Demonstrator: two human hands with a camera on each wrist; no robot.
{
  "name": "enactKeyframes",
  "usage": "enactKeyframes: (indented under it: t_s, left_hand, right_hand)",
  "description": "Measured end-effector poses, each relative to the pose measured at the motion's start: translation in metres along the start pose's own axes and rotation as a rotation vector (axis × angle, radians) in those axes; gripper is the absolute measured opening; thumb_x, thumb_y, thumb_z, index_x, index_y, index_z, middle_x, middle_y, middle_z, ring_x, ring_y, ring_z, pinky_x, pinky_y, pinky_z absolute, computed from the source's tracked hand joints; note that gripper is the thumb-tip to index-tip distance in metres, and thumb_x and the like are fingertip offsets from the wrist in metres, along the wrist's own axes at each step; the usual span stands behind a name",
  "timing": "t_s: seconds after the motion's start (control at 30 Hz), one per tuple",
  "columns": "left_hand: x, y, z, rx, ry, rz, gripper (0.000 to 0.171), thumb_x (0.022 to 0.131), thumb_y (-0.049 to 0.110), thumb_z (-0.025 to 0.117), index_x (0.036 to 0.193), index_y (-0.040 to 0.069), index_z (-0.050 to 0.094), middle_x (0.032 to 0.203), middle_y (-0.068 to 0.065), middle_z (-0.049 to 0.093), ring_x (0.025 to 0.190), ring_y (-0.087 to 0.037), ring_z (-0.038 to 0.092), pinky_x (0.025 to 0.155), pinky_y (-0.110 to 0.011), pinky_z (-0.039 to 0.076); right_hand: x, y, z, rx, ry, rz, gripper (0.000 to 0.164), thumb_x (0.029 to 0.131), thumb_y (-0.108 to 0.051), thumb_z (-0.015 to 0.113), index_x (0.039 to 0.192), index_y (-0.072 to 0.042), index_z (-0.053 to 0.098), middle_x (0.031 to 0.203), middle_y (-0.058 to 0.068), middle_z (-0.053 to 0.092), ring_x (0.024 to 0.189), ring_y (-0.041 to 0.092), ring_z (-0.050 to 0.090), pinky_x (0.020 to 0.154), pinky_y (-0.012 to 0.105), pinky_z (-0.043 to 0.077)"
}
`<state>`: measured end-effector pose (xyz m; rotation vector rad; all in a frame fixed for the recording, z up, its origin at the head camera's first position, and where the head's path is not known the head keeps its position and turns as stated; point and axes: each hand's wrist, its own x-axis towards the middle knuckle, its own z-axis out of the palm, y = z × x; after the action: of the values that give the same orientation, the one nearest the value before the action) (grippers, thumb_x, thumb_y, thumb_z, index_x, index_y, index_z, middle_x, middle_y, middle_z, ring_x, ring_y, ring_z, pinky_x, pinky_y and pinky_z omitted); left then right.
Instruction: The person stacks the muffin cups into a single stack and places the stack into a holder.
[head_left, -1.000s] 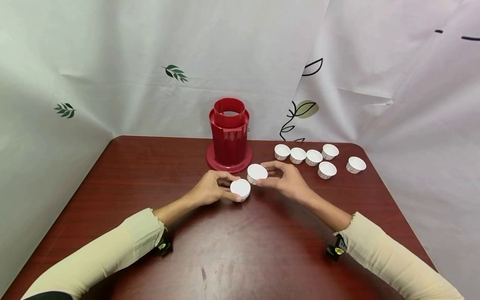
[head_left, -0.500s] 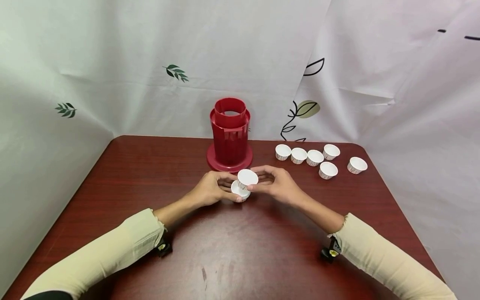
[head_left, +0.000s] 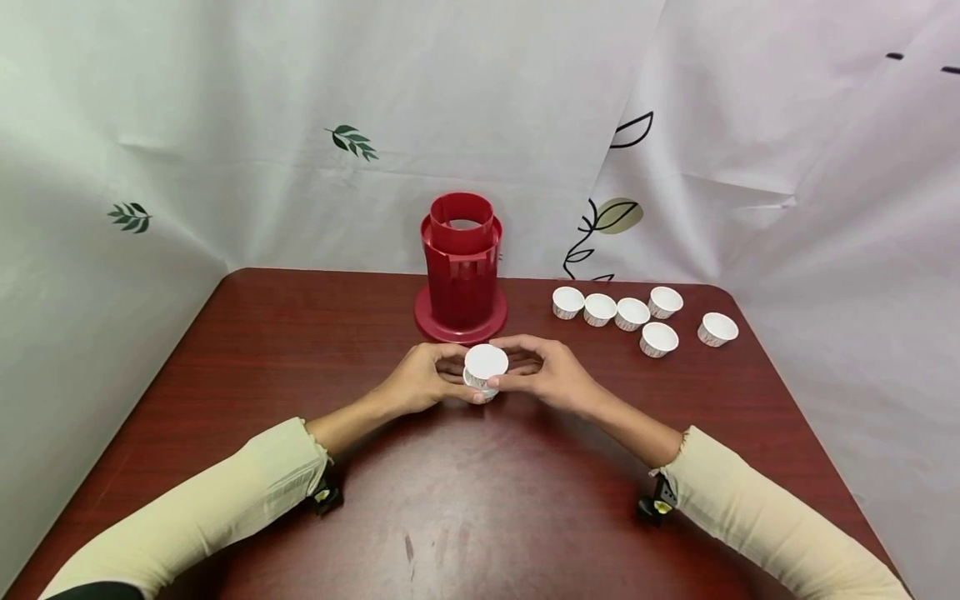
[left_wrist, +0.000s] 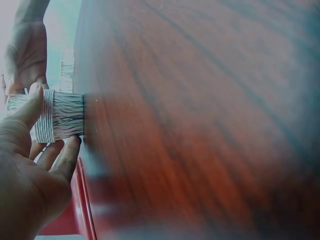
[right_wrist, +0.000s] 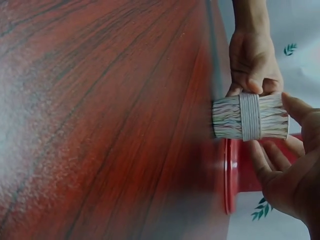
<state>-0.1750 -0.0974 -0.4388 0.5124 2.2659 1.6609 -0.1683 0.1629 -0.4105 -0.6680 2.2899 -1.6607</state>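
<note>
A short stack of nested white paper cups point(left_wrist: 69, 116) with streaky patterned sides stands on the table in front of the red holder. My left hand point(head_left: 420, 379) grips it from the left, its thumb and fingers on either side. Directly over the stack is one more white paper cup point(head_left: 486, 362), its mouth facing up. My right hand point(head_left: 553, 377) holds that cup from the right between thumb and fingers. In the right wrist view its base sits at the stacked rims point(right_wrist: 250, 117); how far inside it goes is hidden.
Behind the hands stands a red cylindrical holder point(head_left: 462, 292) with a wide round base and an open ring on top. Several single white paper cups point(head_left: 600, 310) stand upright at the back right of the dark red wooden table point(head_left: 315, 317). A white curtain point(head_left: 262, 125) hangs behind.
My right hand has moved left with its cup, from beside the stack to directly over it. The left hand has stayed around the stack. The other cups have not moved.
</note>
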Motion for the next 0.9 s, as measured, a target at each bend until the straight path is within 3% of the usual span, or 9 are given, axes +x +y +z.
enactKeyframes:
  t_s: [0.23,0.43,0.73,0.9]
  left_hand:
    - [0.000,-0.001,0.000,0.009,0.001,-0.002,0.058,0.084,0.011,0.102,0.137,0.005,0.079,0.124,-0.014,0.085,0.110,-0.023,0.085,0.095,-0.033,0.070]
    - [0.000,-0.003,0.000,-0.028,-0.005,-0.008,0.063,0.084,0.013,0.102,0.142,0.011,0.077,0.128,-0.012,0.084,0.112,-0.022,0.084,0.095,-0.031,0.070]
    - [-0.002,-0.003,-0.001,-0.083,-0.027,-0.009,0.065,0.088,0.006,0.097,0.149,0.008,0.073,0.135,-0.018,0.081,0.116,-0.027,0.083,0.097,-0.032,0.070]
    - [0.000,-0.003,-0.002,-0.053,-0.029,0.016,0.061,0.088,0.006,0.097,0.145,0.005,0.075,0.134,-0.017,0.082,0.114,-0.026,0.084,0.091,-0.029,0.070]
  right_hand:
    - [0.000,0.005,0.003,-0.001,-0.012,0.038,0.058,0.092,-0.004,0.093,0.146,0.000,0.071,0.130,0.023,0.081,0.110,0.027,0.083,0.096,0.029,0.069]
    - [0.001,0.008,0.005,0.019,-0.009,0.065,0.060,0.091,-0.002,0.093,0.146,0.002,0.070,0.133,0.024,0.080,0.116,0.032,0.083,0.099,0.030,0.069]
    - [0.001,0.013,0.004,0.083,0.000,0.131,0.057,0.090,0.000,0.093,0.144,0.003,0.074,0.141,0.023,0.078,0.124,0.034,0.081,0.099,0.030,0.068]
    - [0.002,0.013,0.002,0.015,-0.008,0.120,0.054,0.089,-0.004,0.096,0.140,0.001,0.078,0.141,0.020,0.079,0.122,0.032,0.082,0.098,0.030,0.069]
